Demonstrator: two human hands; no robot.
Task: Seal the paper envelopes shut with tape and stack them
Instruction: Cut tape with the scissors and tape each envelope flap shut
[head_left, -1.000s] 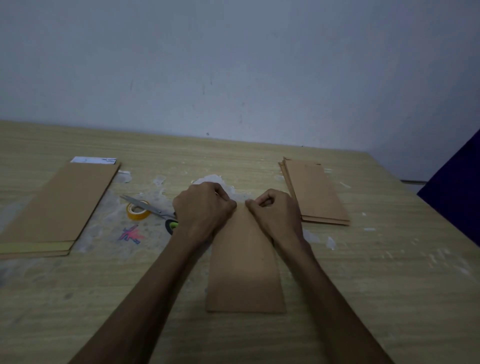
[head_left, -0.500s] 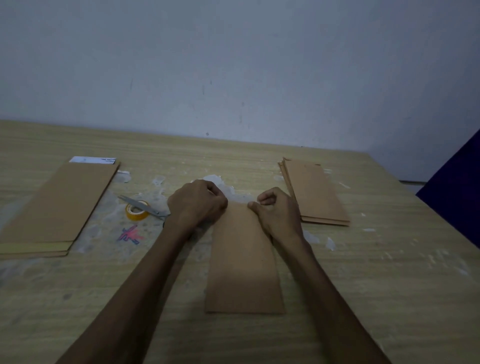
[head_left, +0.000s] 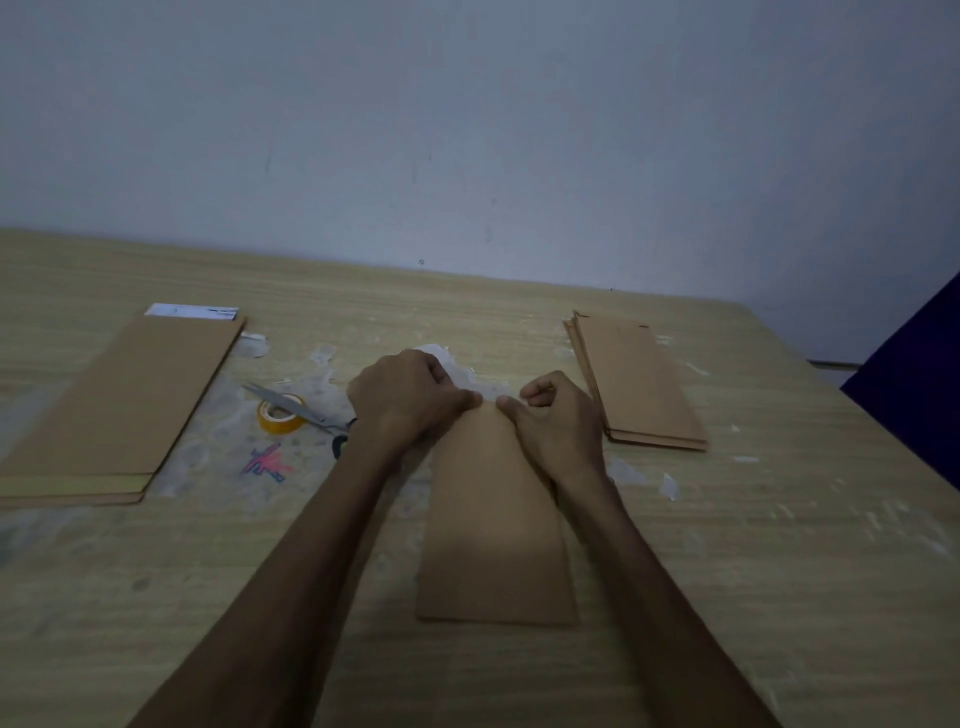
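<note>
A brown paper envelope (head_left: 493, 525) lies lengthwise on the wooden table (head_left: 779, 571) in front of me. My left hand (head_left: 402, 400) and my right hand (head_left: 556, 421) sit on its far end, fingers curled, thumbs nearly meeting at the far edge and pinching it. The far end itself is hidden under my hands. A roll of yellow tape (head_left: 280, 414) lies left of my left hand, with scissors (head_left: 301, 413) lying across it. One stack of brown envelopes (head_left: 639, 379) lies to the right, another stack (head_left: 124, 405) to the left.
White paper scraps (head_left: 447, 358) and tape residue litter the table around my hands. A small pink and blue mark (head_left: 267, 462) sits near the tape. A white slip (head_left: 192, 310) pokes out beyond the left stack. A dark blue object (head_left: 914, 395) stands at the right edge.
My left hand has slid right along the envelope's far end, so both thumbs now nearly touch. The right hand has barely moved.
</note>
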